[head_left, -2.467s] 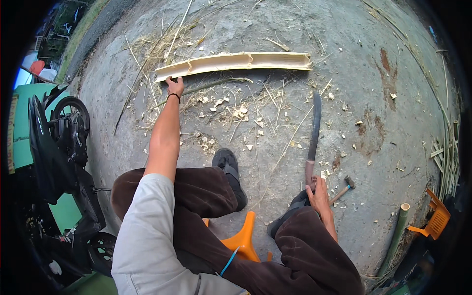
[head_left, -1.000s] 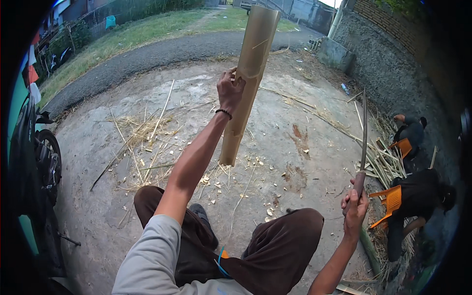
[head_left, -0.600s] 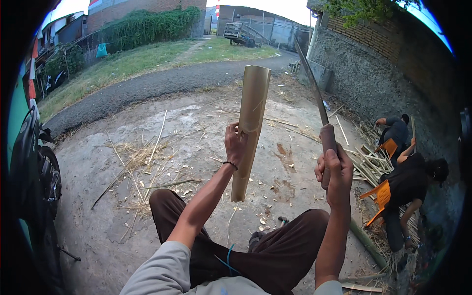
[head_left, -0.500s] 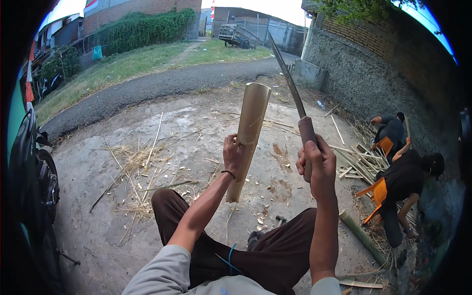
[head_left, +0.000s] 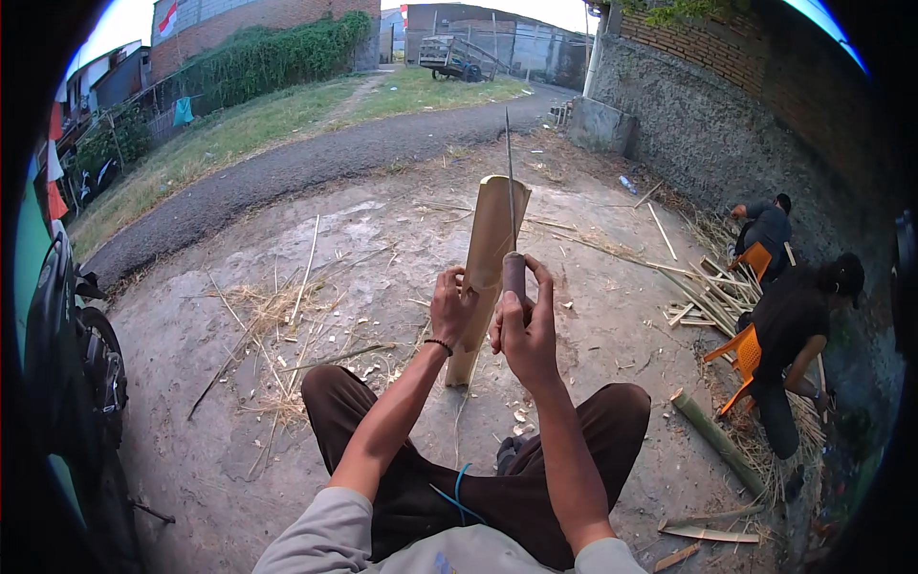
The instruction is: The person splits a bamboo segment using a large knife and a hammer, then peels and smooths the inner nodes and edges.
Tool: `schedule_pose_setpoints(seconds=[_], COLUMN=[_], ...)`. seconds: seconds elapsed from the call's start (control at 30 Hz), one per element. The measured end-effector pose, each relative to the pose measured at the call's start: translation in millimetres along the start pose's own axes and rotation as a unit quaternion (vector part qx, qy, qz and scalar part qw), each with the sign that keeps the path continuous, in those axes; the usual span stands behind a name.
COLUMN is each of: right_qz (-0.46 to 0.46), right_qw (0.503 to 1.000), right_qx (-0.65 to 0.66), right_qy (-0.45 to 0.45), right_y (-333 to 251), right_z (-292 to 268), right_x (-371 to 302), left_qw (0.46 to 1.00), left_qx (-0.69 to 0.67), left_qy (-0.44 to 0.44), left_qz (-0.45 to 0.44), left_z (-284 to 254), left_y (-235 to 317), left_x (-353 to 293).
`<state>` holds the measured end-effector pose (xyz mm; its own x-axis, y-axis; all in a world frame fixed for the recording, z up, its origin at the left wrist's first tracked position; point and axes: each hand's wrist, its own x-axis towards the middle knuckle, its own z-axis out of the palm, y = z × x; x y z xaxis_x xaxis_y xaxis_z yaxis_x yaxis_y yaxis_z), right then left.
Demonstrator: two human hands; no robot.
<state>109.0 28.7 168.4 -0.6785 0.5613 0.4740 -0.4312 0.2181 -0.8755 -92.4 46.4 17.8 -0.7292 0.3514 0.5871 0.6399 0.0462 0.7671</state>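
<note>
One glancing stroke of the machete [head_left: 513,207] could cut left hand [head_left: 454,308], fingers gripping split bamboo [head_left: 492,225]; right hand [head_left: 528,333], fingers around handle [head_left: 514,275].

In my two hands [head_left: 451,304]: one long knife [head_left: 513,218], one split bamboo piece [head_left: 489,251]. I count two people [head_left: 789,325] to my right, two orange chairs [head_left: 746,354] and one cart [head_left: 457,56].

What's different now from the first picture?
The split bamboo, lying on the ground then, is raised near-upright in the left hand. The right hand has lifted the machete and brought it left, across the bamboo's right edge in view. The motorbike remains parked at left.
</note>
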Motion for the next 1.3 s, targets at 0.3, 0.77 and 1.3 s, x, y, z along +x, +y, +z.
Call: schedule_pose_setpoints(seconds=[0.3, 0.77, 1.3], right_qz=[0.029, 0.037, 0.013], right_qw=[0.997, 0.999, 0.998], right_qx=[0.066, 0.038, 0.053], right_qy=[-0.005, 0.003, -0.006], right_y=[-7, -7, 0], right_z=[-7, -11, -15], right_x=[-10, -16, -18], left_qw=[0.965, 0.918, 0.922], left_qx=[-0.064, 0.049, -0.010], left_qy=[-0.020, -0.274, -0.323], left_qz=[0.255, 0.282, 0.211], left_z=[-72, -79, -92], left_y=[100, 166, 154], left_x=[76, 159, 170])
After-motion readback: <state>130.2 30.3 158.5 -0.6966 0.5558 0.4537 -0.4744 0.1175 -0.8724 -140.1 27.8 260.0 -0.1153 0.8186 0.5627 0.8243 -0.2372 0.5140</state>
